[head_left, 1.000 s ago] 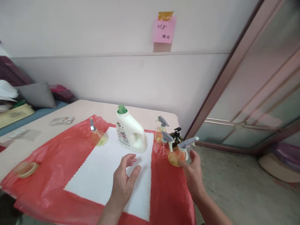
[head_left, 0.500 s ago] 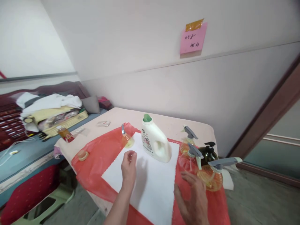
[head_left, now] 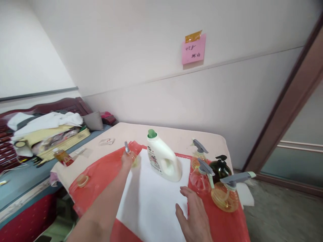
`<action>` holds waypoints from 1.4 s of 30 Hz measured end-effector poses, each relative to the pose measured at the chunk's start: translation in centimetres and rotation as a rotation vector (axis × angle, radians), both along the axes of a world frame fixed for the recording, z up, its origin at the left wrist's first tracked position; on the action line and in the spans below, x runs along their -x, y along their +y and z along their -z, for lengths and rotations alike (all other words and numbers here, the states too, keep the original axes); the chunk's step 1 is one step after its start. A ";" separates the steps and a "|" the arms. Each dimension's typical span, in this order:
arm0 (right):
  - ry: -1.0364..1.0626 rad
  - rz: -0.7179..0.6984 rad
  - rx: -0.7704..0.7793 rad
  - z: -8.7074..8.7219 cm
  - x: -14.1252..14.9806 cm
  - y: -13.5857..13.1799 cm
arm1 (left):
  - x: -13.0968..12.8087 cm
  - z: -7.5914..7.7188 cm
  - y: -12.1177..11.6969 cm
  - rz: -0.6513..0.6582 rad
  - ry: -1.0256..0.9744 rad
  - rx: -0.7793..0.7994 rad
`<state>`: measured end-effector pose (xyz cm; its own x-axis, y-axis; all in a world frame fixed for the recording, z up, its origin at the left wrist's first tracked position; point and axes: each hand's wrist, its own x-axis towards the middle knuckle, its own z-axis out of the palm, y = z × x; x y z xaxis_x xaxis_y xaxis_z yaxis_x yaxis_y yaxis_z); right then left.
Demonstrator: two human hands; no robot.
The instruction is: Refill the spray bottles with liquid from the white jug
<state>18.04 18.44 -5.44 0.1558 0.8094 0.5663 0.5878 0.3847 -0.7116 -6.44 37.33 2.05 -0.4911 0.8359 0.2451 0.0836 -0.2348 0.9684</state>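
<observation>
Left hand (head_left: 128,159), arm outstretched, closes its fingers around a small clear yellowish spray bottle with a grey trigger (head_left: 131,157) on the red plastic sheet (head_left: 101,171), left of the white cloth (head_left: 151,198). The bottle probably handles as light, smooth and rigid, best gripped round its body below the trigger. Right hand (head_left: 195,215) hovers open, empty, near the clear orange spray bottles (head_left: 224,193).
</observation>
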 end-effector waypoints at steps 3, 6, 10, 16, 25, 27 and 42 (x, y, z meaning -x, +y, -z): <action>0.263 -0.158 0.295 -0.4 0.7 0.2 | -0.1 -0.1 -2.1 -0.118 -0.073 0.023; 0.689 -0.336 0.639 -1.2 1.3 0.4 | -1.5 0.1 -6.1 -0.124 -0.149 0.047; 1.362 -0.619 0.904 -2.5 1.8 0.2 | -5.8 0.4 -12.1 0.325 -0.434 0.109; 1.488 -0.908 0.963 -2.7 1.9 -0.7 | -9.3 0.3 -15.5 0.541 -0.630 0.175; 0.414 -0.367 0.229 0.2 4.3 -2.2 | -7.8 0.8 -15.4 0.333 -0.712 0.252; 0.123 -0.279 -0.037 1.2 4.4 -2.6 | -8.0 0.8 -15.6 0.313 -0.709 0.260; 0.925 -0.600 0.583 -0.7 4.6 -1.6 | -6.5 0.7 -15.2 0.194 -0.629 0.228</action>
